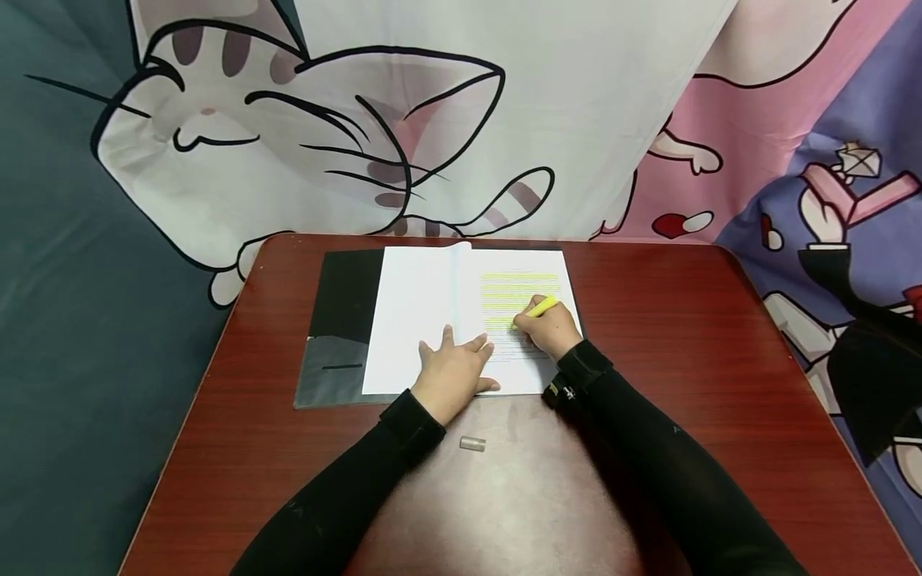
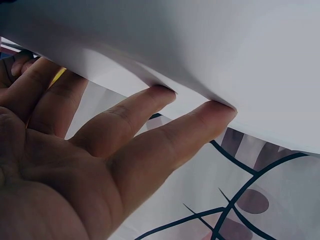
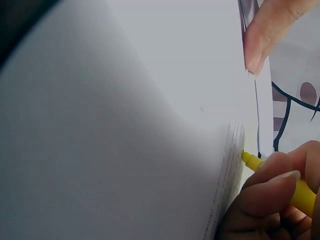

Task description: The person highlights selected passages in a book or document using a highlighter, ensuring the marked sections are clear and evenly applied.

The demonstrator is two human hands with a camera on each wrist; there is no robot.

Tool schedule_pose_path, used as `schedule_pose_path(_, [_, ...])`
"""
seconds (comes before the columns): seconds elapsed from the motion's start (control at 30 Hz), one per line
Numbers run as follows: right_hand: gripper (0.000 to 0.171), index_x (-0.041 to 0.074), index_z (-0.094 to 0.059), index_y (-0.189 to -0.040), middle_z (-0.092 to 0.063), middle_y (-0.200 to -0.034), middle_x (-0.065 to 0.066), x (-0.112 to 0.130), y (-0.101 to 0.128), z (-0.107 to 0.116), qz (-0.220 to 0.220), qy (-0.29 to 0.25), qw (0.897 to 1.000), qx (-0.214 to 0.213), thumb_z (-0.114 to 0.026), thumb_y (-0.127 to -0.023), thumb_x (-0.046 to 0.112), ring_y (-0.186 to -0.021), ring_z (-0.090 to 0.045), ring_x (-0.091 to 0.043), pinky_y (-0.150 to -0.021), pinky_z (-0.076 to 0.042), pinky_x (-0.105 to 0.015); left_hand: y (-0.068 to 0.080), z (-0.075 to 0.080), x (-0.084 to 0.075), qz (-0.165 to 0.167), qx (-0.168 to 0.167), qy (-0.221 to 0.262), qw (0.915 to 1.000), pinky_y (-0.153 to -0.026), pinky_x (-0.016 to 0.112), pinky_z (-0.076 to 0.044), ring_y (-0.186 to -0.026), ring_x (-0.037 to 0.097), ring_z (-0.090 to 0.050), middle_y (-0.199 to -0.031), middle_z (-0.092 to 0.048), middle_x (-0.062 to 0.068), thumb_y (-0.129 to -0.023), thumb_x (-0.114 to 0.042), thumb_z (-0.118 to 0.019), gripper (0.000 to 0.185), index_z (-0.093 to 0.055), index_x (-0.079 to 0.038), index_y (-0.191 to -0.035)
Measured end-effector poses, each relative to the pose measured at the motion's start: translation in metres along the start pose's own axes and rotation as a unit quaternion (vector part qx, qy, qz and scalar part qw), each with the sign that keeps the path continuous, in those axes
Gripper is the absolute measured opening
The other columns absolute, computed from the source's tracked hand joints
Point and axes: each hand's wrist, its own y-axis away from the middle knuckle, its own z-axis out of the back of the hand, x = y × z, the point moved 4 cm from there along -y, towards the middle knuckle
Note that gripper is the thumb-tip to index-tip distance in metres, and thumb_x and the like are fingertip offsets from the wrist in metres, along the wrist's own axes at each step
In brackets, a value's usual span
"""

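My right hand (image 1: 553, 328) pinches a yellow highlighter (image 1: 543, 306) over the right-hand page of printed text (image 1: 519, 296). Many of the page's upper lines carry yellow marking. In the right wrist view the tip of the highlighter (image 3: 251, 160) meets the paper at the printed lines. My left hand (image 1: 452, 374) lies spread across the lower middle of the open pages, fingers apart and fairly straight. The left wrist view shows its fingertips (image 2: 220, 111) touching the white paper (image 2: 270, 65). Blank white paper (image 1: 410, 312) makes up the left-hand page.
The pages lie in a dark folder (image 1: 347, 292), its left flap spread on the reddish-brown table (image 1: 670, 320). A small grey cylinder, perhaps a cap (image 1: 472, 443), rests on the table below the left hand. A cartoon-print curtain (image 1: 576, 104) hangs behind the table's far edge.
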Motion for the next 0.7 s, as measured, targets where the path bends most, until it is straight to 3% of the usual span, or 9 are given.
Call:
schedule_pose_path(0.2, [0.018, 0.011, -0.059, -0.084, -0.062, -0.061, 0.000, 0.0020, 0.0028, 0.0026, -0.008, 0.001, 1.000, 0.001, -0.068, -0.099, 0.007, -0.056, -0.058, -0.015, -0.055, -0.044, -0.028, -0.0026, -0.0074, 0.0017, -0.006, -0.013, -0.025, 0.9996, -0.103, 0.091, -0.052, -0.158, 0.057, -0.054, -0.169, -0.062, -0.010, -0.097, -0.072, -0.074, 0.074, -0.069, -0.031, -0.159])
schedule_pose_path(0.7, [0.019, 0.011, -0.057, -0.086, -0.062, -0.064, 0.000, 0.0006, 0.0045, 0.0040, -0.013, -0.006, 1.000, 0.004, -0.067, -0.102, 0.007, -0.058, -0.060, -0.015, -0.055, -0.044, -0.027, -0.0015, -0.0050, 0.0015, -0.008, -0.018, -0.007, 0.9998, -0.102, 0.092, -0.050, -0.156, 0.060, -0.053, -0.167, -0.064, -0.006, -0.096, -0.069, -0.078, 0.074, -0.072, -0.028, -0.156])
